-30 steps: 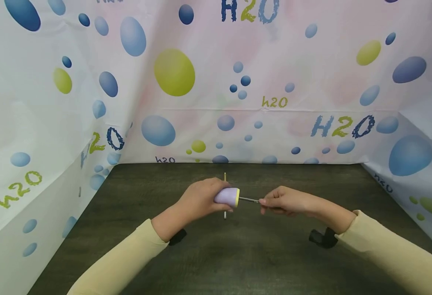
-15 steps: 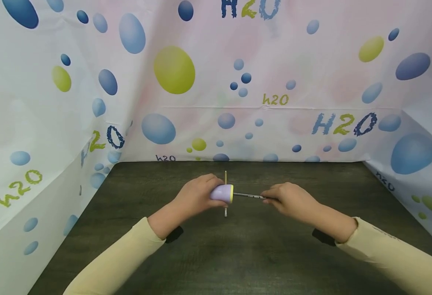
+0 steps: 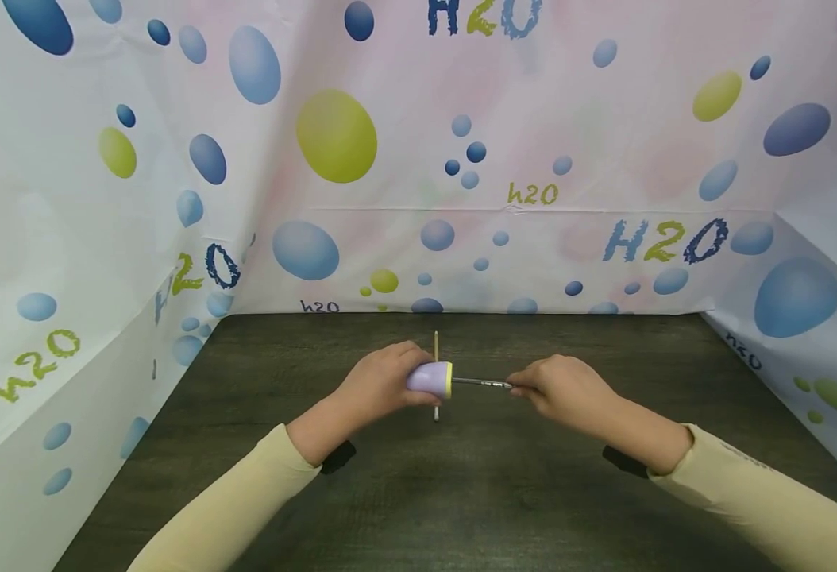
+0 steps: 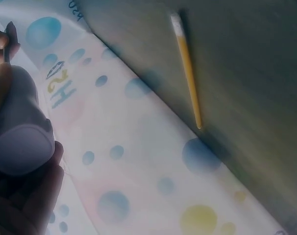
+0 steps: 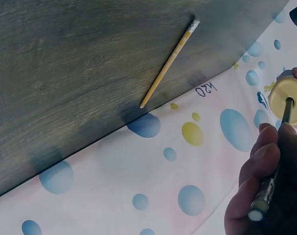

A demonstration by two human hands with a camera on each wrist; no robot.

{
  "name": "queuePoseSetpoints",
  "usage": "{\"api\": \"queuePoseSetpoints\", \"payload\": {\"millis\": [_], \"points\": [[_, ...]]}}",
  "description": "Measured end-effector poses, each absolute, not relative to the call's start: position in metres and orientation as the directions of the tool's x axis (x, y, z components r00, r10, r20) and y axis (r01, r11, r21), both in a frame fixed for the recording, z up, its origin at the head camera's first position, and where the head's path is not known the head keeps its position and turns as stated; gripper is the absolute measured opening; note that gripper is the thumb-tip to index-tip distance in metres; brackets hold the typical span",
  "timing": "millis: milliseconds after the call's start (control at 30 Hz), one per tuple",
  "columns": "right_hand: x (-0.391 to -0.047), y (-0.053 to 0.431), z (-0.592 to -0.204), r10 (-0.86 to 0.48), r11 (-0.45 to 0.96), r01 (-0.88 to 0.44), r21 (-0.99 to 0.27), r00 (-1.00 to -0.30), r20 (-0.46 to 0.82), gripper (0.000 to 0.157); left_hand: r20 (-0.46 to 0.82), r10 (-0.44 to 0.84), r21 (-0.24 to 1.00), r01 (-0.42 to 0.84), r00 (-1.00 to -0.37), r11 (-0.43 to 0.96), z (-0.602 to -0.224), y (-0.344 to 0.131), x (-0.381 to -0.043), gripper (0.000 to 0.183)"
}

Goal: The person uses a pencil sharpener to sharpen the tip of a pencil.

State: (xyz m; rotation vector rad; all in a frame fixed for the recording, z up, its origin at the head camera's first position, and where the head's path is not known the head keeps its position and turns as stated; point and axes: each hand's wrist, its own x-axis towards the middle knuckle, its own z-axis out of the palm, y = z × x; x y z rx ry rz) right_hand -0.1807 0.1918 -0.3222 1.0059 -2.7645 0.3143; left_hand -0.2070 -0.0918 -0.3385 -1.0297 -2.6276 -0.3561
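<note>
My left hand grips a lavender pencil sharpener shaped like a small cylinder, held sideways above the table. Its yellow end faces right. In the right wrist view that end cap has a round hole with the tip of a dark pencil inside. My right hand pinches this pencil near its other end, which shows a pale tip in the right wrist view. Behind and below the sharpener lies a slim yellow stick like a pencil, with one whitish end; the sharpener covers its middle in the head view.
Both hands are over a dark wood-grain table. White sheeting printed with blue and green bubbles and "H2O" lettering rises along the back and both sides. Dark wrist-camera mounts show under the forearms.
My right hand has rolled so its back faces up, still pinching the dark pencil. The sharpener has shifted slightly left, and more of the pencil shows between the hands.
</note>
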Motion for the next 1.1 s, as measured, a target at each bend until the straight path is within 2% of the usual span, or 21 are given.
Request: {"api": "queuePoseSetpoints", "payload": {"millis": [267, 400, 500, 800, 1100], "points": [[-0.173, 0.201, -0.32, -0.592, 0.755, -0.621, -0.21, -0.784, 0.187, 0.021, 0.36, 0.649, 0.099, 0.72, -0.67, 0.687, -0.335, -0.099, -0.204, 0.047], [-0.166, 0.223, -0.312, -0.485, 0.805, -0.499, -0.322, -0.865, 0.128, 0.025, 0.408, 0.547, 0.133, 0.64, -0.731, 0.756, -0.328, -0.119, -0.206, 0.045], [-0.163, 0.239, -0.305, -0.419, 0.816, -0.43, -0.387, -0.9, 0.117, 0.026, 0.442, 0.459, 0.198, 0.584, -0.77, 0.788, -0.322, -0.132, -0.208, 0.044], [-0.16, 0.247, -0.303, -0.4, 0.81, -0.406, -0.424, -0.91, 0.108, 0.027, 0.517, 0.47, 0.211, 0.639, -0.715, 0.74, -0.313, -0.128, -0.206, 0.046], [-0.156, 0.256, -0.302, -0.371, 0.804, -0.371, -0.465, -0.924, 0.096, 0.03, 0.517, 0.423, 0.254, 0.605, -0.744, 0.754, -0.318, -0.134, -0.206, 0.048]]}}
